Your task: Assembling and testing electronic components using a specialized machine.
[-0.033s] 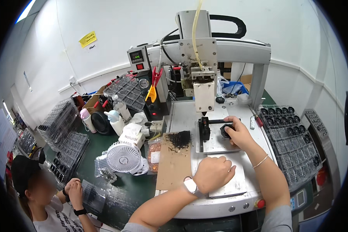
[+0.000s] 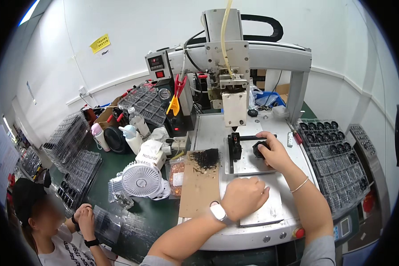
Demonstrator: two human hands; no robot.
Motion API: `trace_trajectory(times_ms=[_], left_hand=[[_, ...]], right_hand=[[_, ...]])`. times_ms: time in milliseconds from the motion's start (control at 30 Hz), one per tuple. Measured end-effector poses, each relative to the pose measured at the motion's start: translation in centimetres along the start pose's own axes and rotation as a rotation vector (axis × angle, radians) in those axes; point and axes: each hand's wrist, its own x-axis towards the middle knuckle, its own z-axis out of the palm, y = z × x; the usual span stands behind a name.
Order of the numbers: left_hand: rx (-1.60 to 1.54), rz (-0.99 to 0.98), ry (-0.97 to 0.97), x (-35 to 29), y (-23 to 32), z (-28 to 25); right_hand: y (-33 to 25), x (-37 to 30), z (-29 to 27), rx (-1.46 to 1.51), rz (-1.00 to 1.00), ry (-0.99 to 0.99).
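Thumb and fingers of my right hand (image 2: 277, 155) are closed on a black faceted knob (image 2: 258, 149) at the fixture on the machine bed. The index finger reaches over it to a black rod (image 2: 251, 138). This rod runs from an upright black block (image 2: 236, 146) on a metal plate (image 2: 248, 167). Just above the block hangs the dark nozzle tip (image 2: 235, 129) of the dispensing head (image 2: 234, 108). Nearer to me, my left hand (image 2: 246, 199) rests curled in a fist over a pale flat plate (image 2: 270, 213); whatever its fingers may hold is hidden.
Brown cardboard (image 2: 197, 190) with black residue (image 2: 206, 158) lies left of the fixture. Beyond it are a white fan (image 2: 142, 181) and bottles. A clear tray of black round parts (image 2: 332, 155) stands right. A co-worker (image 2: 35, 213) sits at lower left.
The controller display has gone from green digits to a small red mark. Both hands stay almost where they were, with the right still on the knob.
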Motion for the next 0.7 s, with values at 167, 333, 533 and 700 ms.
trace_trajectory(times_ms=[167, 333, 533, 700], left_hand=[[0.069, -0.354, 0.122, 1.0, -3.7, -0.2], [-0.039, -0.556, 0.119, 1.0, -6.7, -0.7], [-0.317, -0.657, 0.042, 1.1, -6.9, -0.4], [-0.378, -0.659, 0.096, 1.2, -7.2, 0.2]], right_hand=[[-0.6, -1.6, 0.9, -0.544, -0.476, 0.049], [-1.6, -3.1, 1.6, -0.742, -0.477, -0.055], [-1.9, -3.6, 1.3, -0.769, -0.586, -0.091], [-2.0, -3.6, 1.1, -0.787, -0.565, -0.122]])
